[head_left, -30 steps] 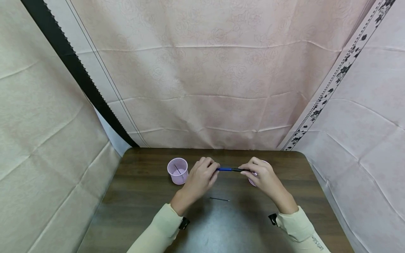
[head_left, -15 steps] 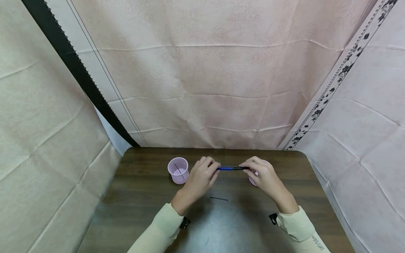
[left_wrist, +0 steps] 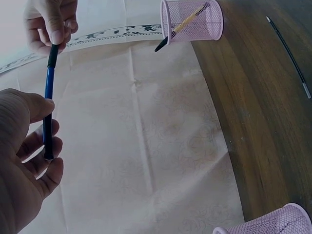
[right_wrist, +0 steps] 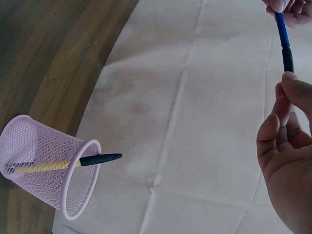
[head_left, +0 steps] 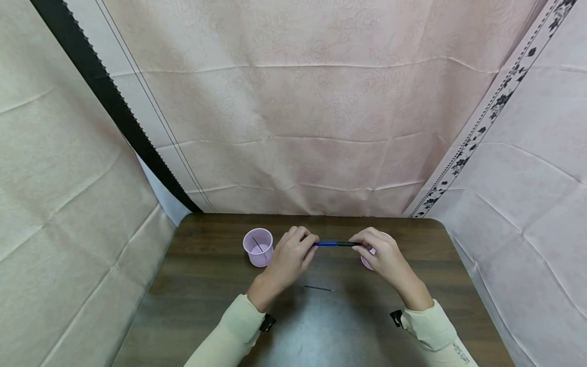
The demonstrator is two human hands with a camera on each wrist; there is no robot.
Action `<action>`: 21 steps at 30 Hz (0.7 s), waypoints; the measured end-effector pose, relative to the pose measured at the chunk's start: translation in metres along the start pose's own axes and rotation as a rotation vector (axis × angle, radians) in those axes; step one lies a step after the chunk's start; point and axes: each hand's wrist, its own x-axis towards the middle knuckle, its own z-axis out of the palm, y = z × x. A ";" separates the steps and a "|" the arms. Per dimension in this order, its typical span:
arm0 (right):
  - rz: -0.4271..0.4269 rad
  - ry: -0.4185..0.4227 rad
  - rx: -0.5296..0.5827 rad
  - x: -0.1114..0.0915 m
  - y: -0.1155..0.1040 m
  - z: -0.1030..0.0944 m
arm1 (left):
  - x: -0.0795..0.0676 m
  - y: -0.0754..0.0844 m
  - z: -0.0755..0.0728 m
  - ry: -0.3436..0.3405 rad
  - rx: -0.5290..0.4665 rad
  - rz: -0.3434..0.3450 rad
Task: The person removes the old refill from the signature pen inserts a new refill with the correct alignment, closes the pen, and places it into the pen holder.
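A blue pen (left_wrist: 48, 87) with a dark grip section is held level above the table between both hands. My left hand (head_left: 287, 257) grips its blue barrel between thumb and fingers. At the dark end, my right hand (head_left: 381, 257) pinches the pen with thumb and fingertips, hiding its tip. On the table below lies a thin dark pen refill (head_left: 318, 288). A pink mesh pen cup (head_left: 258, 259) with a thin dark stick in it stands left of my left hand. Behind my right hand is another pink mesh cup (right_wrist: 48, 170), which holds a yellow pen (right_wrist: 44, 166) with a dark end.
The wooden table (head_left: 192, 300) has its far edge just beyond the cups. Pale patterned cloth (head_left: 298, 127) hangs behind it, with more cloth on the left and right sides. Black bands with small cameras sit at both wrists.
My right hand has shifted very slightly to the right at the pen's dark end. The left hand, the cups and the refill look the same.
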 end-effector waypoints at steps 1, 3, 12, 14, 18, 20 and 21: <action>-0.003 0.001 0.004 0.000 0.000 0.000 | 0.000 0.000 0.000 -0.001 -0.001 0.001; -0.008 0.005 0.011 0.000 0.001 0.001 | 0.000 0.000 -0.001 -0.008 -0.004 -0.001; 0.000 0.021 -0.018 -0.003 0.000 0.003 | -0.001 -0.002 -0.001 -0.008 -0.013 -0.014; 0.010 0.016 -0.008 -0.004 0.001 0.003 | -0.002 -0.002 -0.001 -0.008 -0.025 -0.022; 0.036 -0.001 0.017 -0.004 0.000 0.003 | -0.002 -0.001 -0.001 0.002 -0.053 -0.035; 0.042 -0.004 0.023 -0.004 0.000 0.002 | -0.002 -0.001 -0.001 0.012 -0.055 -0.032; 0.042 -0.001 0.022 -0.004 0.000 0.002 | -0.002 -0.001 0.000 0.019 -0.050 -0.028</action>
